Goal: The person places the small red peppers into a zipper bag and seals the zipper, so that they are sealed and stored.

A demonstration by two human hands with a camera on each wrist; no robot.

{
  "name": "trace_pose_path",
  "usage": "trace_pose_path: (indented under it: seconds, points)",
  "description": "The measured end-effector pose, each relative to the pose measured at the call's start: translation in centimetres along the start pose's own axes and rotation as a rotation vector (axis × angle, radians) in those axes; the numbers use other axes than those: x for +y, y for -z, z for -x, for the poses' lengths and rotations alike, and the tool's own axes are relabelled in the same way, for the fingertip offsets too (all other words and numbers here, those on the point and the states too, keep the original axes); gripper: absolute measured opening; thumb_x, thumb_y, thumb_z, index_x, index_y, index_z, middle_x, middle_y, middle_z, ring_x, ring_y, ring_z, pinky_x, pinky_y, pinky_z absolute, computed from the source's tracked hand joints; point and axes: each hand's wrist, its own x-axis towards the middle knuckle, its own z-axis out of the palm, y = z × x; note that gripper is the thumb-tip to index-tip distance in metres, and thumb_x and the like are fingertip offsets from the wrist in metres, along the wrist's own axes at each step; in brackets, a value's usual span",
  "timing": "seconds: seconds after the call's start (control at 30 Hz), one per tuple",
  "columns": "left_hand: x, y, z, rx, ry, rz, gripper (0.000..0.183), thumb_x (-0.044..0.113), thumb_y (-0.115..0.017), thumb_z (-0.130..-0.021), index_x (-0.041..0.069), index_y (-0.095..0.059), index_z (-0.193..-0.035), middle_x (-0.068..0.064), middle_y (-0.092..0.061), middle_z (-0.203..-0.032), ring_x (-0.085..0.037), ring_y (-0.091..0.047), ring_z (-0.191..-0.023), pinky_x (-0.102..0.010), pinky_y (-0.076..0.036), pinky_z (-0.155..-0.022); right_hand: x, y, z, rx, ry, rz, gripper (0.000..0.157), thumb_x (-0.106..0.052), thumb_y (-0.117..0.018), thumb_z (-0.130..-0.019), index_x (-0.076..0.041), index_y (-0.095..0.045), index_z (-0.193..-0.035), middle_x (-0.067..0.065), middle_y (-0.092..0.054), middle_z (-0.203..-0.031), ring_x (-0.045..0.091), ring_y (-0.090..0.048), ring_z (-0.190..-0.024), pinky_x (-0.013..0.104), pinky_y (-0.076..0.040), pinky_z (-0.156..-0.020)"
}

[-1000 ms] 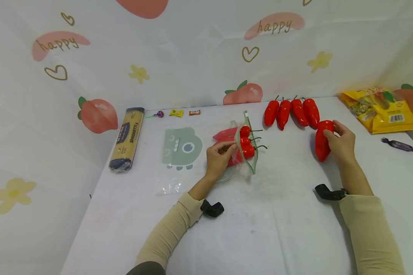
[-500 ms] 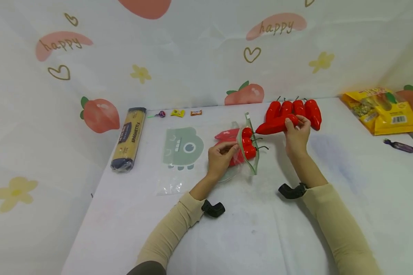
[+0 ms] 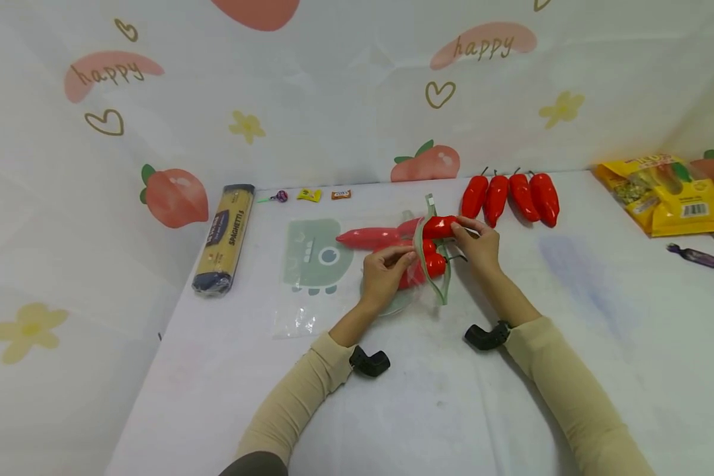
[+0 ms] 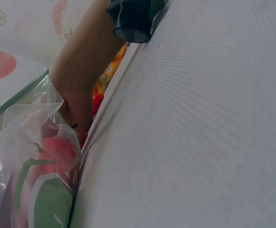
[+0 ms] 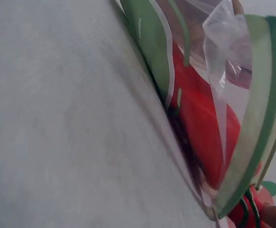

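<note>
A clear zip bag (image 3: 300, 320) with a green dinosaur print lies mid-table, its green-edged mouth facing right. Several red peppers (image 3: 434, 265) are inside, stems poking out of the mouth. My left hand (image 3: 382, 283) pinches the near side of the bag's opening between thumb and fingers. With my right hand (image 3: 478, 246) I grip another red pepper (image 3: 440, 227) by its stem end; its long tip reaches left inside the bag. In the right wrist view, a pepper (image 5: 204, 126) shows behind the plastic beside the green zip strip (image 5: 266, 109).
A row of several red peppers (image 3: 522, 197) lies at the back right, left of a yellow snack bag (image 3: 666, 198) and a purple wrapped candy (image 3: 700, 257). A spaghetti pack (image 3: 224, 239) lies left; a lollipop (image 3: 281, 196) and small candies (image 3: 341, 194) sit along the back edge.
My right hand has brought a red pepper leftward from the right of the table, turned it tip-left and slid it into the bag's mouth. My left hand has kept its hold.
</note>
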Motion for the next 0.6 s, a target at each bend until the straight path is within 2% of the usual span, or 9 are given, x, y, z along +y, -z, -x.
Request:
trace_pose_path:
  seconds: [0.13,0.23,0.33,0.4,0.47,0.53,0.6]
  points:
    - [0.0,0.2,-0.2,0.007,0.012,0.003,0.019,0.002,-0.063,-0.084,-0.01,-0.066,-0.098,-0.025,-0.068,-0.096,-0.034,-0.066,-0.086,-0.02,-0.053,-0.078,0.4,-0.5,-0.5,-0.111,0.078,0.193,0.043,-0.028,-0.054,-0.092,-0.006,-0.053,-0.129,0.014,-0.055,-0.13,0.012,-0.055,-0.105,0.028,-0.046,-0.095]
    - [0.1,0.3,-0.3,0.017,0.018,0.011,0.019,0.001,-0.063,-0.084,-0.01,-0.066,-0.098,-0.025,-0.068,-0.096,-0.033,-0.066,-0.086,-0.02,-0.053,-0.078,0.3,-0.6,-0.9,-0.135,0.13,0.254,0.04,-0.027,-0.052,-0.093,-0.006,-0.055,-0.127,0.015,-0.057,-0.126,0.011,-0.054,-0.101,0.028,-0.046,-0.095]
    - [0.1,0.3,-0.4,0.028,0.022,0.028,0.018,0.001,-0.063,-0.084,-0.011,-0.066,-0.097,-0.025,-0.068,-0.095,-0.031,-0.066,-0.084,-0.019,-0.053,-0.076,-0.4,0.1,-1.7,-0.072,0.14,0.23,0.037,-0.026,-0.052,-0.093,-0.007,-0.056,-0.125,0.012,-0.059,-0.124,0.006,-0.052,-0.099,0.021,-0.045,-0.094]
    - [0.1,0.3,-0.3,0.033,0.024,0.033,0.018,0.001,-0.063,-0.083,-0.011,-0.066,-0.097,-0.026,-0.068,-0.094,-0.029,-0.066,-0.082,-0.019,-0.053,-0.075,-1.3,0.7,-2.6,0.002,0.131,0.172,0.037,-0.026,-0.053,-0.093,-0.01,-0.056,-0.126,0.007,-0.059,-0.123,0.003,-0.05,-0.099,0.019,-0.044,-0.093]
    - [0.1,0.2,-0.3,0.035,0.026,0.035,0.018,0.001,-0.063,-0.083,-0.011,-0.066,-0.097,-0.026,-0.068,-0.094,-0.028,-0.066,-0.082,-0.019,-0.053,-0.075,-2.4,1.5,-3.6,0.068,0.113,0.076,0.038,-0.024,-0.054,-0.092,-0.011,-0.055,-0.127,0.005,-0.058,-0.121,0.005,-0.05,-0.1,0.019,-0.043,-0.095]
    - [0.1,0.2,-0.1,0.033,0.026,0.027,0.018,0.001,-0.063,-0.083,-0.01,-0.067,-0.097,-0.025,-0.068,-0.094,-0.03,-0.066,-0.083,-0.019,-0.053,-0.075,-3.4,2.1,-4.6,0.13,0.111,0.047,0.038,-0.024,-0.054,-0.092,-0.014,-0.054,-0.128,0.002,-0.057,-0.121,0.007,-0.05,-0.103,0.021,-0.043,-0.097]
    - [0.1,0.2,0.0,0.031,0.021,0.031,0.018,0.001,-0.063,-0.083,-0.011,-0.066,-0.097,-0.025,-0.068,-0.094,-0.033,-0.066,-0.084,-0.02,-0.053,-0.076,-4.4,2.5,-5.6,0.153,0.111,0.047,0.039,-0.025,-0.053,-0.092,-0.016,-0.052,-0.13,0.002,-0.055,-0.127,0.011,-0.05,-0.111,0.023,-0.04,-0.102]
